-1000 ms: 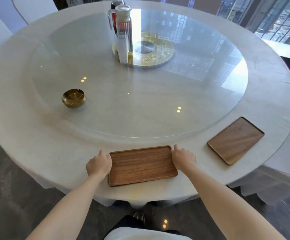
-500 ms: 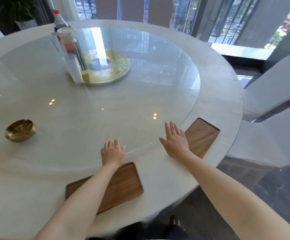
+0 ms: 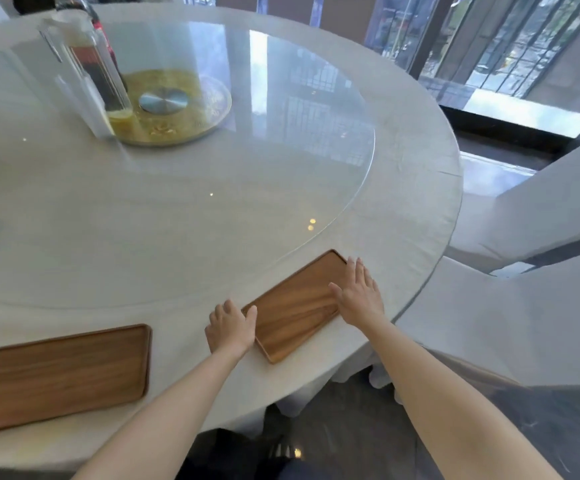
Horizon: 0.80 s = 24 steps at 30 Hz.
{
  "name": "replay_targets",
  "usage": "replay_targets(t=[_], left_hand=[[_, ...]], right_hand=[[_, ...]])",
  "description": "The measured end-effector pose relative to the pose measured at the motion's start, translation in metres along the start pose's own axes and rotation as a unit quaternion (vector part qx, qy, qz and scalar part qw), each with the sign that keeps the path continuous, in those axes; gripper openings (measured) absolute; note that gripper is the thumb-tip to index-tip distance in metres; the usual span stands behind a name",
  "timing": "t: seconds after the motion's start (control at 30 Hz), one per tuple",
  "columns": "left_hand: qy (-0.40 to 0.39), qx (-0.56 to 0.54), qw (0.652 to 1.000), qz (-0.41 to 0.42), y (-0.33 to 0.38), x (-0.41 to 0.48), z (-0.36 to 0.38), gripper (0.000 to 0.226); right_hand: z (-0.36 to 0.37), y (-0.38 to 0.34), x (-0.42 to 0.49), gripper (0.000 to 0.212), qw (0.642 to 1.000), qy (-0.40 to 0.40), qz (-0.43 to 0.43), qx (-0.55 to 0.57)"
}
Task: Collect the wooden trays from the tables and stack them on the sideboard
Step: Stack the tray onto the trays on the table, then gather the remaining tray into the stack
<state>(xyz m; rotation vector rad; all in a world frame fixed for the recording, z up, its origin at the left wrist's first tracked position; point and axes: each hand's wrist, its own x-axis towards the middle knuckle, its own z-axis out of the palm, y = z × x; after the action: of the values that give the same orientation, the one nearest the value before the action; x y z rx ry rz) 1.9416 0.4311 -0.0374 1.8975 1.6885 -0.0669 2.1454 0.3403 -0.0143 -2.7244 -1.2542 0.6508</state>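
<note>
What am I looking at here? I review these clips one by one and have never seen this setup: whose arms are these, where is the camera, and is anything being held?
There is no machine. A person wears one wide-angle camera on the head, which looks forward and down, so the two bare arms coming in from the bottom are the person's own.

They stand at a round table with a white cloth and a glass turntable. Two wooden trays lie flat near its edge. The left hand touches the near left end of the right tray, and the right hand, fingers spread, rests flat on its right side. It has not been lifted, so nothing is held yet. The left tray lies untouched.

Further back stand a clear jug and a bottle; white covered chairs are at the right.
</note>
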Motion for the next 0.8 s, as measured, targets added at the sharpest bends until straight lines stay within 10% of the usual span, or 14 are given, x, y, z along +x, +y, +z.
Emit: replay_targets(t=[0.5, 0.8], left_hand=[[-0.040, -0.177, 0.964, -0.193, 0.014, -0.002, 0.019, 0.049], [-0.012, -0.169, 0.977, -0.132, -0.003, 0.018, -0.004, 0.042]], right_hand=[[0.003, 0.014, 0.042, 0.049, 0.998, 0.020, -0.016, -0.063], [0.008, -0.006, 0.042, 0.045, 0.992, 0.021, 0.092, 0.082]])
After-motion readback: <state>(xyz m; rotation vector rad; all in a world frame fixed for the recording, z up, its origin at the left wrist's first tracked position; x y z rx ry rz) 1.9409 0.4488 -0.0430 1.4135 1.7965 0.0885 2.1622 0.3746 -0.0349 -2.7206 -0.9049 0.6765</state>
